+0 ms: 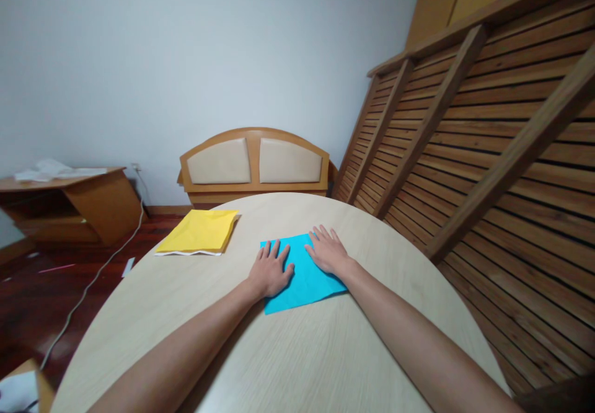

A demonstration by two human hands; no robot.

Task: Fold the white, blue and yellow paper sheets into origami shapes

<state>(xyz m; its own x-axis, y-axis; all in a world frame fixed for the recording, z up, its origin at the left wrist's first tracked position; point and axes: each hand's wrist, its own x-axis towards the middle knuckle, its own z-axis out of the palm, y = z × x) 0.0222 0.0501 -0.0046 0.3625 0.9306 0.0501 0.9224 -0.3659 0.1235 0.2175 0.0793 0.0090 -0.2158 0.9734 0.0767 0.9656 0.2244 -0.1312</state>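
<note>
As I look in from far away, both hands lie flat on the blue sheet [304, 283], so I think I am at the step of pressing it smooth. My left hand [272, 270] is by its left edge, and my right hand [328, 252] is over its far right corner. All the fingers [274, 248] are spread wide and grip nothing. I think the next move calls for a soft, even push, so it does not slide. It lies on the counter [395, 264], right of the yellow sheet [199, 230], not touching it. It is bright and thin, with faint creases; paper or cloth, I cannot tell.
</note>
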